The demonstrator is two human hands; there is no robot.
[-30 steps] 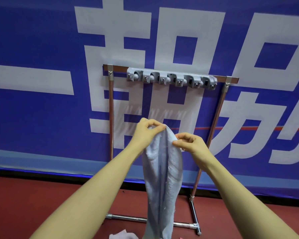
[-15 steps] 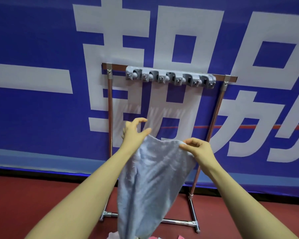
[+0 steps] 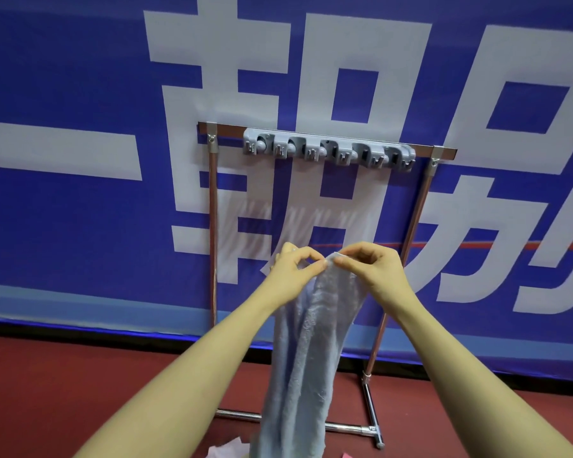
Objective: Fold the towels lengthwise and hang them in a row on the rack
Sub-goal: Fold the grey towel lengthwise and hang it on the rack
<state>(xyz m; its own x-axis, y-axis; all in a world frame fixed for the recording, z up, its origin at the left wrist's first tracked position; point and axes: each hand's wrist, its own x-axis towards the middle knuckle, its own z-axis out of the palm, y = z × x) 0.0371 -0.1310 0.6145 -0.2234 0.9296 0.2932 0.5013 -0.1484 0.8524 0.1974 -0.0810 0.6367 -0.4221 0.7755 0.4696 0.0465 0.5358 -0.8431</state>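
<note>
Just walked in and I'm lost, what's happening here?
A person is folding a light blue towel lengthwise. The left hand and right hand pinch its top edge together, so it hangs in a narrow strip before the rack. The rack's grey hook strip holds nothing yet.

- Left hand (image 3: 290,276): raised out in front at the end of a bare, nearly straight forearm that comes up from the lower left. Its thumb and forefinger are curled into a ring, tips pinched together on the top edge of the towel (image 3: 306,352), which hangs straight below the fingers.
- Right hand (image 3: 372,271): held at the same height, its forearm coming up from the lower right, wrist bent downward. Its fingers (image 3: 353,256) are curled, pinching the same edge.
- The two pinches sit just beside each other, fingertips nearly touching.
</note>
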